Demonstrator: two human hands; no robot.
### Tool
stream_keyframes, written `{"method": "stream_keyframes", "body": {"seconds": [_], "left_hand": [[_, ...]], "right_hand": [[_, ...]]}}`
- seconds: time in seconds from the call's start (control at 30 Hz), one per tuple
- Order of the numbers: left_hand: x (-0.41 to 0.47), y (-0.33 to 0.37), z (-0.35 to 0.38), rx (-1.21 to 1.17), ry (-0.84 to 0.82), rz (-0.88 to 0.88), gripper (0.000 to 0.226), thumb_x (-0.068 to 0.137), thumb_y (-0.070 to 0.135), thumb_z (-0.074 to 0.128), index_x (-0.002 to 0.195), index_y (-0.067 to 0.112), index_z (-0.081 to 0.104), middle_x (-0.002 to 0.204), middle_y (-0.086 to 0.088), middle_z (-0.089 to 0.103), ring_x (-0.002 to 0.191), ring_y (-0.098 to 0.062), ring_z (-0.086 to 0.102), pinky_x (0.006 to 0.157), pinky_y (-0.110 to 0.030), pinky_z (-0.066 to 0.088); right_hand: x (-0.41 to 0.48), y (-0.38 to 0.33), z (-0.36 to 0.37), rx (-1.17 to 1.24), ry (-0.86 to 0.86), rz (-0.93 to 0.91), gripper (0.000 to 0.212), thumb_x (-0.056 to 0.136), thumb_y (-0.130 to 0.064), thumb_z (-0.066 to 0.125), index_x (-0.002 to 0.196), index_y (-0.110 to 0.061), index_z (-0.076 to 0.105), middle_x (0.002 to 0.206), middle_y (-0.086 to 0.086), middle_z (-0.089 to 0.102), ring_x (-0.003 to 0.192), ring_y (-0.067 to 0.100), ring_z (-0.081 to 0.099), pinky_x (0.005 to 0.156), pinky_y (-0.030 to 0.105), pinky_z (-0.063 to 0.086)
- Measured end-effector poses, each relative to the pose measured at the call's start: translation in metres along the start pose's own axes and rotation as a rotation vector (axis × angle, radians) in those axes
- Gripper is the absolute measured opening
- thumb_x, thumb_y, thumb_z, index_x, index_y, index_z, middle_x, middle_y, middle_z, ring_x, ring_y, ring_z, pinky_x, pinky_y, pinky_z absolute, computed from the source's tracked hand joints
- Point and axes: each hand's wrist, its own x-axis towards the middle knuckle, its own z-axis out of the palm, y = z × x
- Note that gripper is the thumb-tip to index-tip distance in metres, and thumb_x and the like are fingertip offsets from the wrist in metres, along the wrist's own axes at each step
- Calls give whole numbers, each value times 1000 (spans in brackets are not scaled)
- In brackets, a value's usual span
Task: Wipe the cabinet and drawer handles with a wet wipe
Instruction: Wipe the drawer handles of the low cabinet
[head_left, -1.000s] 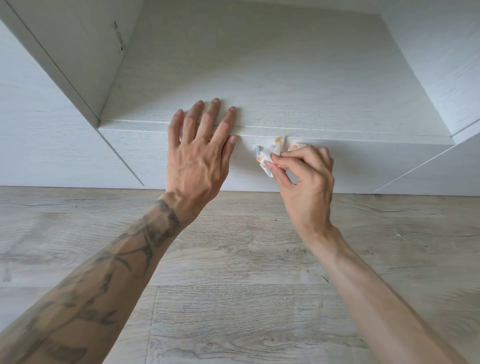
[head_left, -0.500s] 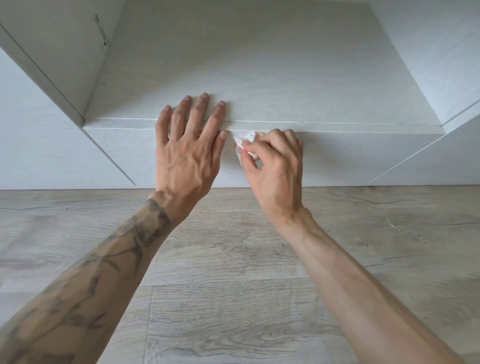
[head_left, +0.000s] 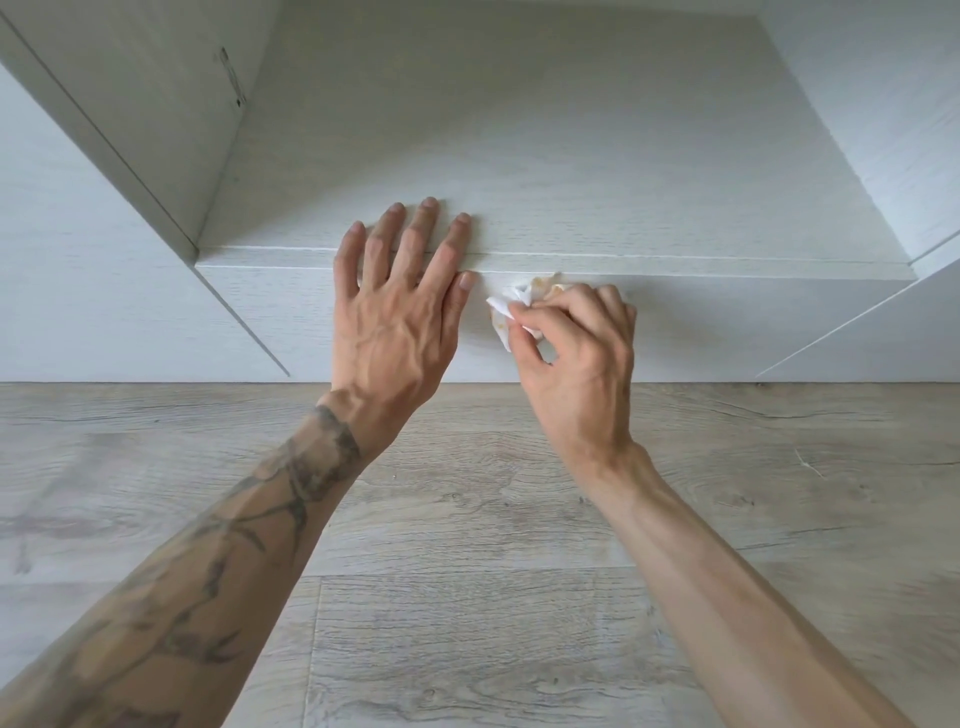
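Head view only: wet wipe (head_left: 522, 306) is bunched in my right hand (head_left: 576, 358), pinched betw thumb and fingertips (head_left: 519, 313), w/ brownish stains showing on the folds. It's pressed on the upper part of the drawer front (head_left: 727, 322), just under the top edge lip (head_left: 675, 269), which I take to be the handle, since no separate knob or bar is visible. That edge runs left-right across the frame, so its long axis is horizontal and the stroke has to follow it. My left hand (head_left: 395, 312) is flat, fingers spread wide, holding nothing; palm on the drawer front, fingertips over the lip onto the panel above (head_left: 519, 156). Wipe sits just right of my left thumb, nearly touching, so leftward travel is blocked. Most of the free edge lies to the right of the wipe, so my guess is the next pass goes right, R hand doing it, L only bracing. Floor (head_left: 467, 571) below is wood-look plank.
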Motion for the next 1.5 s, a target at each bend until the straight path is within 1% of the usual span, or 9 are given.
{"method": "stream_keyframes", "body": {"seconds": [0.3,0.57,0.73,0.9,1.13,1.27,1.37,1.43,1.5], "left_hand": [[1,-2,5,3,11,11,51,118,44,26,162,21,40,165,-8,42,151,-33,38,125,-51,22],[1,-1,3,-13,-18,-5,52,118,45,23,162,22,37,166,-8,41,152,-33,36,126,-52,21],[0,-1,3,-9,-5,3,52,118,44,24,162,22,38,166,-9,41,151,-34,38,125,-52,22],[1,-3,3,-13,-8,12,53,118,45,21,162,21,38,165,-9,41,151,-34,37,125,-52,22],[0,-2,2,-32,-27,-1,54,117,46,20,163,22,37,166,-9,40,152,-34,35,126,-52,19],[1,0,0,-39,-35,-9,55,117,46,20,163,21,37,167,-9,39,153,-34,34,126,-53,19],[1,0,-1,-48,-41,-10,54,117,45,21,163,22,36,167,-9,39,153,-34,34,126,-53,19],[1,1,-1,-48,-43,-13,54,117,45,21,163,22,36,167,-9,38,153,-34,33,126,-53,18],[1,1,-1,-54,-46,-12,54,117,45,21,163,22,36,167,-9,38,153,-34,33,126,-52,18]], "right_hand": [[-6,21,-18,48,-55,-59,5,90,-10,84,95,-8,83,92,7,74,89,31,68,83,42,49],[-10,47,-47,45,-46,54,15,90,-8,82,104,-5,82,103,7,77,93,31,66,81,49,54],[3,14,-14,95,-152,-101,14,90,-8,81,104,-7,83,106,6,77,98,31,65,89,44,53],[-6,32,-21,79,-143,-152,14,92,-3,78,105,-6,82,108,7,79,103,26,63,93,37,56],[-14,66,-57,24,26,80,14,92,-1,79,105,-5,81,104,4,80,91,23,64,84,24,50],[-5,63,-61,98,166,374,20,93,1,71,109,-8,79,105,2,73,89,1,60,85,20,50],[-3,52,-56,175,87,423,21,94,0,71,113,-6,79,113,3,69,102,3,67,89,24,57],[-5,45,-53,222,29,411,21,94,-3,76,115,-6,79,111,0,68,95,14,72,91,26,58],[-6,44,-52,293,6,468,24,93,-5,79,117,-10,79,111,-1,70,91,10,73,92,24,57]]}}
